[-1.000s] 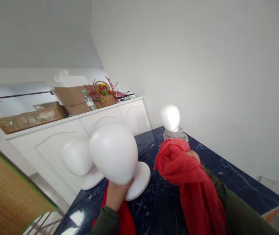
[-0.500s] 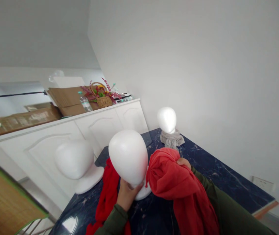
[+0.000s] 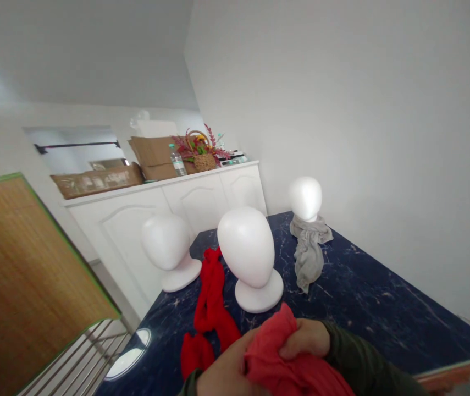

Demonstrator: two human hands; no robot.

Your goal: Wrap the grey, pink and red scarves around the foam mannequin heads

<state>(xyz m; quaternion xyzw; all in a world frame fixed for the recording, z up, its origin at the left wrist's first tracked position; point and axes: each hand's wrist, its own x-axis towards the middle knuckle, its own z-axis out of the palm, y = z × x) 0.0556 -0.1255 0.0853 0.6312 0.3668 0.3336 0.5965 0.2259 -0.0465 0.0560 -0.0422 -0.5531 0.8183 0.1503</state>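
Note:
Low in the view, at the near side of the table, my left hand (image 3: 228, 368) and my right hand (image 3: 307, 338) both grip a coral-red scarf (image 3: 274, 352), bunched between them. Just beyond stands a white mannequin head (image 3: 247, 247) with a bare neck and round base. To its left, a bright red scarf (image 3: 212, 291) lies in loose folds on the table, its near end partly hidden by my left hand. A second bare mannequin head (image 3: 166, 242) stands left of that scarf. Farther back, a third mannequin head (image 3: 305, 198) has a grey scarf (image 3: 309, 250) around its neck, one end hanging onto the tabletop.
The dark blue marbled table (image 3: 366, 302) meets a white wall on the right. Behind it, a white cabinet (image 3: 202, 198) carries cardboard boxes (image 3: 152, 157), a bottle (image 3: 177, 160) and a flower basket (image 3: 204, 161). A wooden board (image 3: 32, 275) stands at left above a metal rack (image 3: 82, 357).
My left hand has let go of the middle mannequin head and now holds the coral-red scarf. My right hand has drawn the scarf down and nearer. The view has shifted left.

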